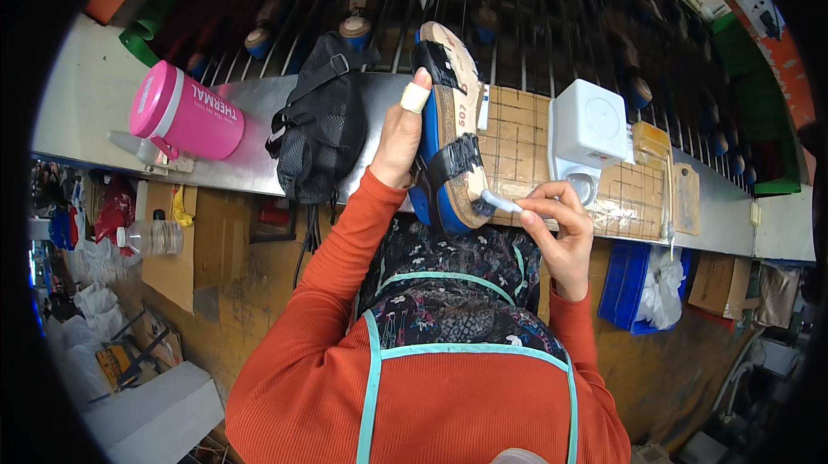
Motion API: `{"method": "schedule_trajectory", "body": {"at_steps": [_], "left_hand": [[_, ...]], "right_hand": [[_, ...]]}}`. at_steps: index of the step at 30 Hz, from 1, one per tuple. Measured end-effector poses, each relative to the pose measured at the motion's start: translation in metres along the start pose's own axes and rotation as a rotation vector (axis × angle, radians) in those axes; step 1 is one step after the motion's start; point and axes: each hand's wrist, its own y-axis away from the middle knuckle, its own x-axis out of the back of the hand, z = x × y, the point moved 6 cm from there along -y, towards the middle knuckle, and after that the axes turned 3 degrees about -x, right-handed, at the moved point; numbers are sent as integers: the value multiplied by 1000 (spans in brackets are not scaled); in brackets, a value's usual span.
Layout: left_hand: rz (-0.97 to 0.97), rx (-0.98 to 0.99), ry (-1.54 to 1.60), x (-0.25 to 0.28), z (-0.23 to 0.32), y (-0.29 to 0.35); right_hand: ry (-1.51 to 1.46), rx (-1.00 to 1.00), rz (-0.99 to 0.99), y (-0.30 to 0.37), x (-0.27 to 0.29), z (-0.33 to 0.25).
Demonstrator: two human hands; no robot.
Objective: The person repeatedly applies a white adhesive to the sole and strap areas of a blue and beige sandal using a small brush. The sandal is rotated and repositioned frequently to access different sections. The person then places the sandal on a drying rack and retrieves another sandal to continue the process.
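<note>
A half-built sandal [448, 110], with black straps wrapped over a cork-edged footbed, stands tilted upward on a blue shoe last [425, 197] over the bench's near edge. My left hand [398, 141] grips its left side, a pale wrap round the thumb; the other fingers are hidden behind it. Between the pinched thumb and fingers of my right hand [561, 227] is a slim grey-white stick, perhaps a brush [500, 202]. Its far tip touches the lower end of the footbed, beside the lower strap.
Behind the sandal, more lasts [355, 28] sit among metal rods [509, 50]. A pink thermal jug [194, 115] and a black mesh bag [323, 123] stand left. To the right are a taped cardboard sheet [517, 132], a white container [591, 119] and, lower down, a blue crate [623, 287].
</note>
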Motion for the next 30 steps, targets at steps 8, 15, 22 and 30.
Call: {"method": "schedule_trajectory", "body": {"at_steps": [8, 15, 22, 30], "left_hand": [[95, -65, -130, 18, 0, 1], [145, -77, -205, 21, 1, 4], [141, -65, -202, 22, 0, 2], [9, 158, 42, 14, -14, -6]], "right_hand": [[234, 1, 71, 7, -4, -5], [445, 164, 107, -5, -14, -14], [470, 268, 138, -11, -15, -17], [323, 235, -93, -18, -6, -11]]}}
